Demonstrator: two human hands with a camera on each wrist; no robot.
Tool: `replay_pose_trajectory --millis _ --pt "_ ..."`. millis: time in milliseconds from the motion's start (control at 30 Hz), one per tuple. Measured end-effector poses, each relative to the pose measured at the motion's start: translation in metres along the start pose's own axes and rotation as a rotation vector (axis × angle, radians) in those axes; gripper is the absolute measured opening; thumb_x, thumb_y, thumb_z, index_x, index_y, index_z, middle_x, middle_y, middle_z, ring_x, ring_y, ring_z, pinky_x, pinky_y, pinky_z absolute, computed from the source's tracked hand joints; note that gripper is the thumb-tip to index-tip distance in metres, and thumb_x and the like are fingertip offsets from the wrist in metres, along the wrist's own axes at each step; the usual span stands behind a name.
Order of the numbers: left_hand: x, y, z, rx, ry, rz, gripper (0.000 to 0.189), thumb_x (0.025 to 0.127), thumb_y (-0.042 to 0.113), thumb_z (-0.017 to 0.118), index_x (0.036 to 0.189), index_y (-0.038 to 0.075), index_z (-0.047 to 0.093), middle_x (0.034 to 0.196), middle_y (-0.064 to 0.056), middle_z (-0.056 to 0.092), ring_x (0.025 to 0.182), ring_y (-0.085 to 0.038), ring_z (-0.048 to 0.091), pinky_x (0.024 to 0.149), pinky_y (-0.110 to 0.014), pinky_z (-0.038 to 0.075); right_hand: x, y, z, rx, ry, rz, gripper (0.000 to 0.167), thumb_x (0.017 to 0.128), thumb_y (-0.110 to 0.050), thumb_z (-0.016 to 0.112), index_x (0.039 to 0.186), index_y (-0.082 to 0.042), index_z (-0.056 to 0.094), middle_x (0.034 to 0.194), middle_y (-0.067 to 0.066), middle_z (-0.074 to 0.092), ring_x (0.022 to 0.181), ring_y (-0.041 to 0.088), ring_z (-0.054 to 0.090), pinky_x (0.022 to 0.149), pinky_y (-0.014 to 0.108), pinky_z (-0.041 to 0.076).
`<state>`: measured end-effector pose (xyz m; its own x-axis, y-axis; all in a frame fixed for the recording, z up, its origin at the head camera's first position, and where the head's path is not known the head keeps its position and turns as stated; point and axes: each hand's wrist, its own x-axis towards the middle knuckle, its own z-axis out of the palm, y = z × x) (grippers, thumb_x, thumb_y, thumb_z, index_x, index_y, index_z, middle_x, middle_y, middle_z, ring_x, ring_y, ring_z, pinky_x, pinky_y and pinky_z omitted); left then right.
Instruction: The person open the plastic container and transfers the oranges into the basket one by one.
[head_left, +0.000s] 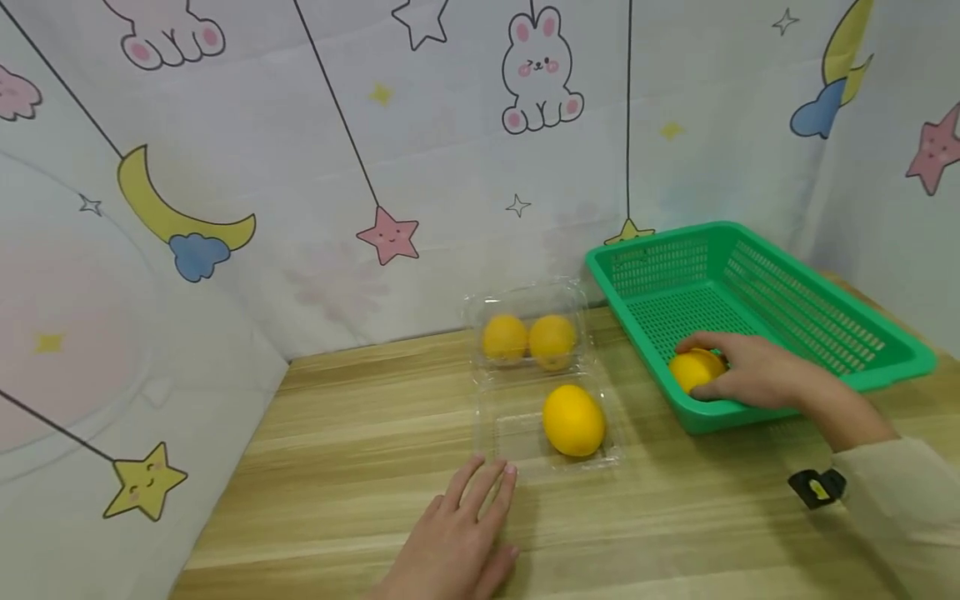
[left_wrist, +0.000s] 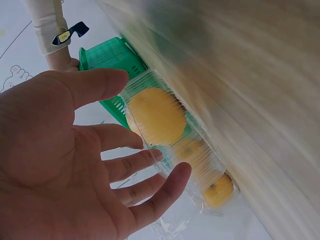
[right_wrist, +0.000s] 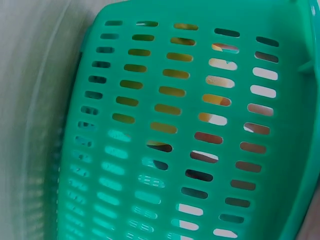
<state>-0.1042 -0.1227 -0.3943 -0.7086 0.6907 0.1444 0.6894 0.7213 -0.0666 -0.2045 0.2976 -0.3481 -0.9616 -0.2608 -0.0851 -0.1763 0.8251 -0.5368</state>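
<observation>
My right hand [head_left: 761, 371] reaches over the near side of a green plastic basket [head_left: 716, 417] and grips a yellow-orange orange [head_left: 690, 372] inside it. In the right wrist view, the slotted basket wall [right_wrist: 165, 110] hides most of the hand and fruit. A clear plastic box [head_left: 528, 375] lies left of the basket. One orange [head_left: 573, 421] sits in its near part, and two oranges [head_left: 552, 340] lie side by side in its far part. My left hand [head_left: 457, 537], fingers extended, is by the box's near left corner; whether it touches the plastic I cannot tell.
A wood-grain table [head_left: 352, 425] lies under everything. Behind it and at both sides hangs a white cloth [head_left: 450, 167] printed with stars, moons and a rabbit. The right sleeve [head_left: 907, 500] has a black strap [head_left: 817, 489] near it.
</observation>
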Motion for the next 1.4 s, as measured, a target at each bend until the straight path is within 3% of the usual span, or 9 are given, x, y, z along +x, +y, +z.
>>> replay_pose_trajectory --millis 233,467,833,1400 --pt "0.000 -0.002 -0.005 -0.016 -0.016 -0.013 0.073 0.102 0.041 0.068 0.162 0.007 0.042 0.165 -0.011 0.044 0.151 -0.035 0.041 0.096 -0.054 0.059 0.002 -0.004 -0.002 0.013 -0.038 -0.017 0.064 0.094 -0.024 0.075 0.150 0.000 0.054 0.128 0.023 0.063 0.088 0.025 0.055 0.069 0.036 0.044" --pt "0.000 -0.004 -0.007 -0.018 -0.028 -0.015 0.074 0.103 0.042 0.068 0.163 0.007 0.042 0.166 -0.011 0.043 0.151 -0.035 0.041 0.096 -0.054 0.059 0.002 -0.006 -0.001 -0.013 -0.010 -0.072 0.057 0.098 -0.027 0.074 0.146 0.001 0.059 0.120 0.016 0.069 0.088 0.021 0.057 0.070 0.036 0.047" --pt "-0.001 -0.006 -0.006 -0.012 -0.043 -0.011 0.074 0.103 0.043 0.067 0.162 0.007 0.043 0.166 -0.011 0.043 0.151 -0.034 0.041 0.098 -0.053 0.058 0.002 -0.010 0.002 -0.048 -0.041 -0.041 0.060 0.102 -0.031 0.068 0.149 0.004 0.055 0.112 0.011 0.068 0.082 0.020 0.054 0.068 0.036 0.043" --pt "0.000 -0.007 -0.006 -0.017 -0.033 -0.004 0.076 0.102 0.045 0.067 0.162 0.005 0.043 0.164 -0.012 0.044 0.150 -0.036 0.042 0.102 -0.053 0.056 0.000 -0.012 0.003 -0.020 -0.033 -0.017 0.064 0.101 -0.029 0.070 0.153 0.002 0.051 0.111 0.012 0.068 0.080 0.020 0.053 0.066 0.036 0.043"
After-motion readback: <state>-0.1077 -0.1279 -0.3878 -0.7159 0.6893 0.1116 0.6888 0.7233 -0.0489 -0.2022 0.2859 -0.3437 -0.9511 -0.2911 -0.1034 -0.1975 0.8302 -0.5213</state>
